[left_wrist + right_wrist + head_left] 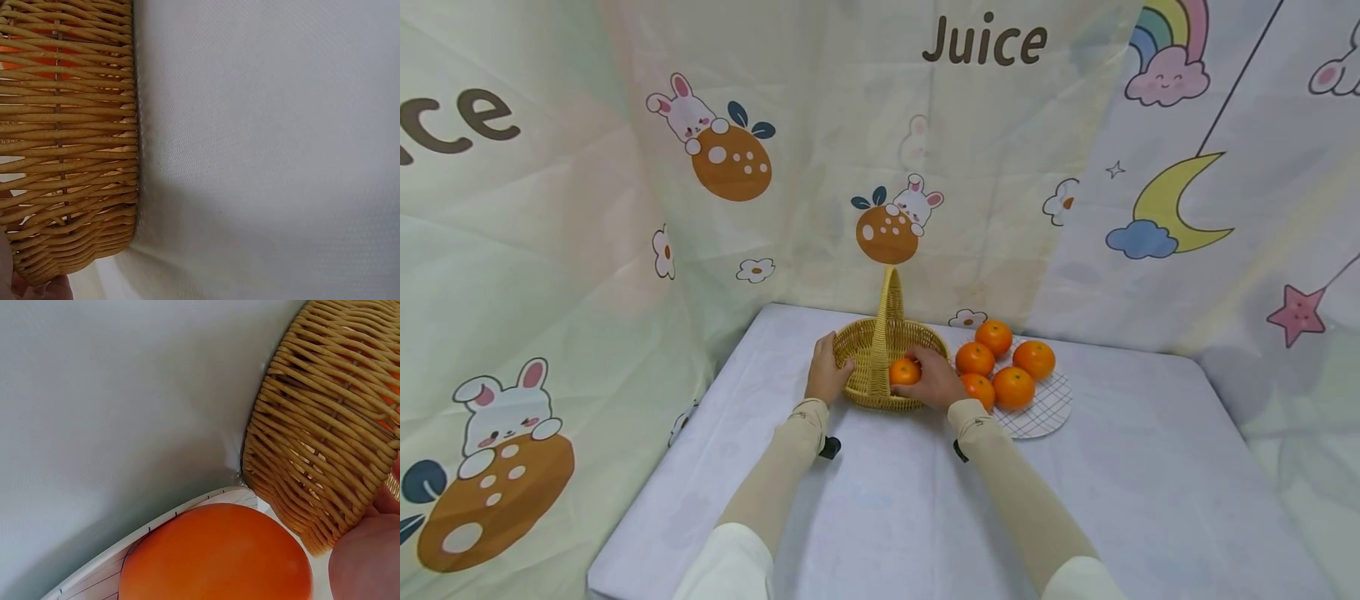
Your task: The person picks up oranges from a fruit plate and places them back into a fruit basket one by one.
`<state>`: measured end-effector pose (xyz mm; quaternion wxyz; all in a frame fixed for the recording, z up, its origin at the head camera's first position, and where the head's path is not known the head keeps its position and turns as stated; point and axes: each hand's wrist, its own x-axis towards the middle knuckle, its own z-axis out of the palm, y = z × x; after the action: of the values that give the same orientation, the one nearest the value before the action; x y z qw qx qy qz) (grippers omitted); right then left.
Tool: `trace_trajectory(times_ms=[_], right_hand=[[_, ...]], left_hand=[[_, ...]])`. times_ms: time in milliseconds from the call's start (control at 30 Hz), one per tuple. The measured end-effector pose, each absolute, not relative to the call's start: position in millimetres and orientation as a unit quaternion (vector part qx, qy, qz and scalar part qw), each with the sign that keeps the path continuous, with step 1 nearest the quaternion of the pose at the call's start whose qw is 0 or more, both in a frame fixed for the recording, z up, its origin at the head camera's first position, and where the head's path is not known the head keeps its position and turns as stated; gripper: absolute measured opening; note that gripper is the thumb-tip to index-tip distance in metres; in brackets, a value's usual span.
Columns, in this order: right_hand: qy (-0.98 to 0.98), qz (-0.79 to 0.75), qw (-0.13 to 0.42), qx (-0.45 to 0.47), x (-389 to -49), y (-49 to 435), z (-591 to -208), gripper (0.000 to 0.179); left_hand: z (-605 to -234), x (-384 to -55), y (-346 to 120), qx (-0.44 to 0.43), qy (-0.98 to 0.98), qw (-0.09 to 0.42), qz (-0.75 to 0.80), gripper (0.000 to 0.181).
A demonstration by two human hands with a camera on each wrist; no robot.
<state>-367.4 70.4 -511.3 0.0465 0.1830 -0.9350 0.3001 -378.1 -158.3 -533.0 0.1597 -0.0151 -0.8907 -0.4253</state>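
Observation:
A woven wicker basket [859, 398] with a tall arched handle stands on the table. My left hand [828, 371] grips its left side, the thumb over the rim; in the left wrist view, fingertips [59, 287] show at the basket's end. Reaching over the right rim, my right hand [934, 379] holds an orange [904, 372] low inside the basket, thumb and fingers around it. Through the weave, orange colour shows in both wrist views. Right beside the basket lies a round white plate [1051, 414] with a grid pattern, bearing several oranges [1014, 388].
A white cloth covers the table [880, 508]. Fabric walls with printed rabbits and fruit [887, 233] rise behind and beside it. In the right wrist view, one plate orange [215, 556] sits close to the basket's end and my right hand.

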Motion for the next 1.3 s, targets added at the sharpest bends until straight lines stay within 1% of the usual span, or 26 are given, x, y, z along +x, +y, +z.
trace_trajectory(times_ms=[233,433,567,667,800,967,1100,1300], right_hand=[[-0.911,0.374,0.021,0.175,-367,77,-510,0.081],[-0.892,0.419,0.012,0.168,-362,97,-498,0.074],[-0.881,0.44,0.021,0.169,-362,116,-493,0.07],[-0.881,0.449,0.033,0.145,-361,130,-490,0.069],[-0.888,0.444,0.05,0.111,-359,148,-488,0.063],[-0.888,0.44,0.064,0.114,-356,172,-486,0.066],[-0.891,0.434,0.073,0.112,-353,192,-489,0.068],[-0.903,0.405,0.115,0.083,-350,214,-501,0.065]], left_hand=[[-539,-378,-160,-0.016,-0.89,0.164,-0.424,0.064],[-539,-381,-161,-0.021,-0.889,0.163,-0.427,0.065],[-537,-381,-161,-0.018,-0.889,0.163,-0.427,0.065],[-537,-380,-162,-0.014,-0.889,0.164,-0.426,0.065],[-536,-379,-162,-0.01,-0.891,0.161,-0.425,0.064],[-535,-378,-160,-0.006,-0.889,0.158,-0.43,0.064],[-536,-378,-159,-0.005,-0.892,0.156,-0.424,0.064],[-535,-378,-156,0.003,-0.891,0.156,-0.427,0.063]])
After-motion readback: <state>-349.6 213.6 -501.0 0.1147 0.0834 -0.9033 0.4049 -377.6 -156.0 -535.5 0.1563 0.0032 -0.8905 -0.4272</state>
